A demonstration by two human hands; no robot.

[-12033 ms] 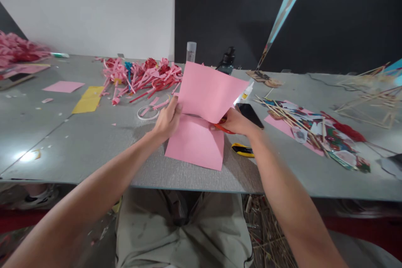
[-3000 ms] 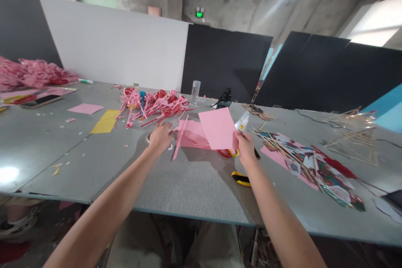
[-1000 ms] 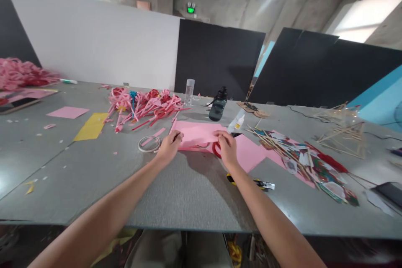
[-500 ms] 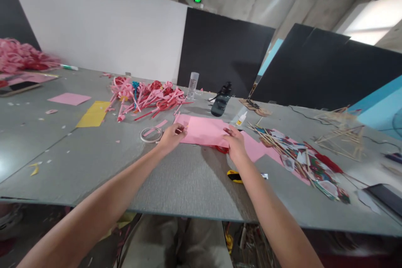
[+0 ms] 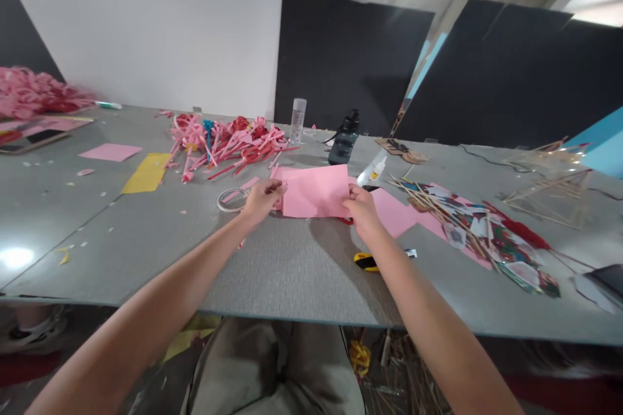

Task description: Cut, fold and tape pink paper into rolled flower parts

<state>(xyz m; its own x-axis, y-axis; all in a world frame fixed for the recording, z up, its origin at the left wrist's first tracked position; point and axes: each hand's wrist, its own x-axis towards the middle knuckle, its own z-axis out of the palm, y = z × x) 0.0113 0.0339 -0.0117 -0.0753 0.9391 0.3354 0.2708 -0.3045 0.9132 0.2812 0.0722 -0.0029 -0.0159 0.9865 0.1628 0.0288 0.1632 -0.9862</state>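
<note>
A pink paper sheet is held up between my two hands, just above the table. My left hand is closed at its left edge, fingertips pinched together. At the right edge, my right hand grips the sheet between thumb and fingers. More pink paper lies behind and under it, mostly hidden, with a bit of red showing below. A roll of tape lies beside my left hand. Under my right forearm is a yellow-and-black utility knife.
Pink and red paper flowers are piled at the back left, near a yellow sheet. Behind stand a clear cup and a dark water bottle. A small glue bottle and thin sticks lie right.
The pink sheet has been raised and tilted more upright, its top edge now higher on the right. My right hand's fingers have closed more on its edge. The view has dipped slightly.
</note>
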